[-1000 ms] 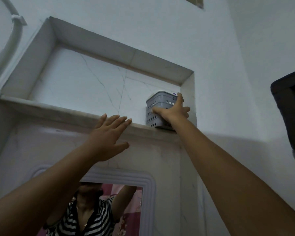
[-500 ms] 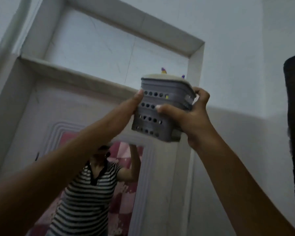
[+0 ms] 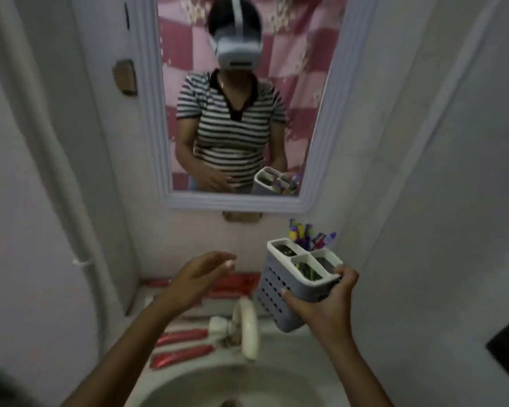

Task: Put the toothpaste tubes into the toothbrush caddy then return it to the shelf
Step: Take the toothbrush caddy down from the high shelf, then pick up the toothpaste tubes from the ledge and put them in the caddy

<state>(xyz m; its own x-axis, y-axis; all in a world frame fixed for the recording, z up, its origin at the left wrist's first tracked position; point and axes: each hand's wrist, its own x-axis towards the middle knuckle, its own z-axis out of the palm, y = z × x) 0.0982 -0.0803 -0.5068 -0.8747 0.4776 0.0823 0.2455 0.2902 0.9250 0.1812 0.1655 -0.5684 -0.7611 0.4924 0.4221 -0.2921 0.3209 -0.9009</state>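
Above the sink (image 3: 188, 389), the right hand (image 3: 323, 304) grips the grey toothbrush caddy (image 3: 294, 284) from below and the side, fingers wrapped round its perforated wall, holding it in the air and tilted a little toward the camera. Its top is split into compartments; bright toothbrushes (image 3: 309, 235) stick up out of the far one. The left hand (image 3: 202, 276) hovers to the left of the caddy, fingers loose and spread, holding nothing. Below it, red toothpaste tubes lie on the counter (image 3: 291, 348) — two (image 3: 180, 346) side by side left of the white tap (image 3: 244, 330), others (image 3: 235, 284) further back against the wall, partly hidden by the left hand. A white-framed mirror (image 3: 318, 142) on the wall shows the person in a striped shirt with the caddy — blurred.
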